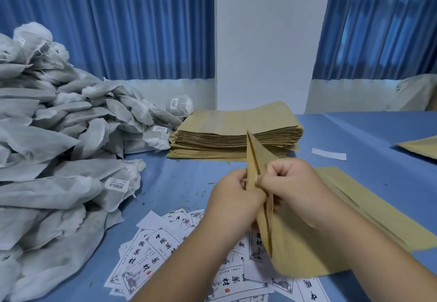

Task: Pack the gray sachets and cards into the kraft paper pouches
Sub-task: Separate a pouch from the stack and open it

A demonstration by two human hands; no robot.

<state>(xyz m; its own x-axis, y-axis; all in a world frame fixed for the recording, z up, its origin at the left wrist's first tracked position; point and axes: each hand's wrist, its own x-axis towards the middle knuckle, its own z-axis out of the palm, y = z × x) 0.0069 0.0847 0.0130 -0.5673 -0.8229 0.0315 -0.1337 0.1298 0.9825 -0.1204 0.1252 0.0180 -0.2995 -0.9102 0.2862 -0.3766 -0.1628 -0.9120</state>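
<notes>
Many cards (151, 254) at near table (189, 178) edge; we read 中國 there. Gray sachets (59, 136), barcode-tagged, heaped along left edge. Left hand (234, 197) and right hand (290, 183) both pinch kraft pouch (295, 242), above cards.

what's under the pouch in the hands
Printed cards lie spread on the blue table, some tucked beneath the kraft pouch. How many more it covers cannot be seen.

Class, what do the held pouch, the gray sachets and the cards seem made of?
Pouch: matte brown kraft paper, creasing sharply. Sachets: probably non-woven fabric, fuzzy and slightly translucent. Cards: thin white paper, black print, apparently matte.
</notes>
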